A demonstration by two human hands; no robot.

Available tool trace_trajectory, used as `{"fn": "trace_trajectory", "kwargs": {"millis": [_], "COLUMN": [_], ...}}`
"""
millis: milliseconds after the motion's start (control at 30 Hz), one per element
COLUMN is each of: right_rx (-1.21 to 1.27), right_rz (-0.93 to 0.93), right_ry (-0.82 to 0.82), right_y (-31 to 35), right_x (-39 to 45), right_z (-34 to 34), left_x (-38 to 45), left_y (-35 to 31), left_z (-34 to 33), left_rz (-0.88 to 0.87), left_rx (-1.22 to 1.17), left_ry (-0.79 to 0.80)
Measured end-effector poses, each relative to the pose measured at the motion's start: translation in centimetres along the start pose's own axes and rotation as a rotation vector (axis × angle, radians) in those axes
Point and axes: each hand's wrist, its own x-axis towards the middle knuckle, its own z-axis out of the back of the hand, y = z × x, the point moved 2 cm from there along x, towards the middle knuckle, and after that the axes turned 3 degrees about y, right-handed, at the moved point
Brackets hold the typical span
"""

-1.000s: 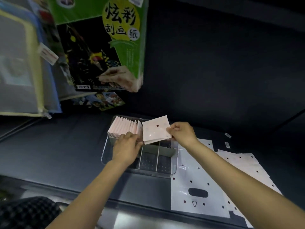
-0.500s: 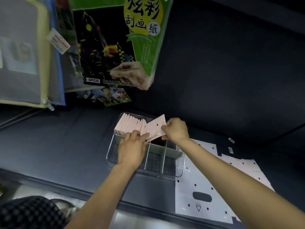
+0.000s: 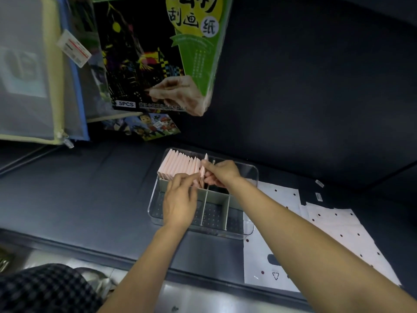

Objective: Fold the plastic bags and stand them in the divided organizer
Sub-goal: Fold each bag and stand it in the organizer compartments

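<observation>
A clear divided organizer (image 3: 249, 231) sits on the dark counter. Its far left section holds a row of several folded pink bags (image 3: 178, 163) standing on edge. My right hand (image 3: 222, 173) pinches one more folded pink bag (image 3: 202, 171), upright, at the right end of that row. My left hand (image 3: 179, 202) lies over the organizer's left side, its fingers touching the row beside the new bag. The near compartments show only the dotted floor.
Flat white dotted plastic bags (image 3: 334, 224) lie on the counter right of the organizer. A green and black scratch-paper pack (image 3: 162, 53) and mesh zipper pouches (image 3: 33, 71) hang at the upper left. A checked garment (image 3: 45, 290) shows at the bottom left.
My right hand turned the folded bag from flat to upright and lowered it into the organizer against the row. My left hand slid back a little along the row. The camera moved closer.
</observation>
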Motion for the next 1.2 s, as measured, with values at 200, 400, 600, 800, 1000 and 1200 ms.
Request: {"fn": "trace_trajectory", "kwargs": {"millis": [200,400,600,800,1000,1200], "right_rx": [-0.206,-0.129,-0.275,-0.590,-0.460,-0.550], "right_rz": [0.116,0.353,0.294,0.244,0.319,0.350], "right_ry": [-0.011,-0.043,-0.045,0.039,-0.165,-0.144], "right_y": [-0.5,-3.8,-16.2,-27.2,-29.7,-28.0], "right_x": [-0.3,-4.6,-10.4,-14.8,-15.6,-14.8], "right_z": [-0.1,6.2,14.2,16.7,16.2,16.2], "left_x": [-0.1,-1.0,-6.8,-13.1,-14.6,-14.9], "left_y": [0.0,-3.4,-7.8,-4.9,-2.8,-3.4], "left_z": [-0.4,-1.0,-6.2,-11.2,-11.8,-12.1], "left_rz": [-0.013,-0.143,-0.417,-0.380,-0.293,-0.272], "left_rx": [0.057,0.047,0.062,0.302,0.331,0.364], "left_ry": [0.046,0.046,0.451,0.852,0.787,0.784]}}
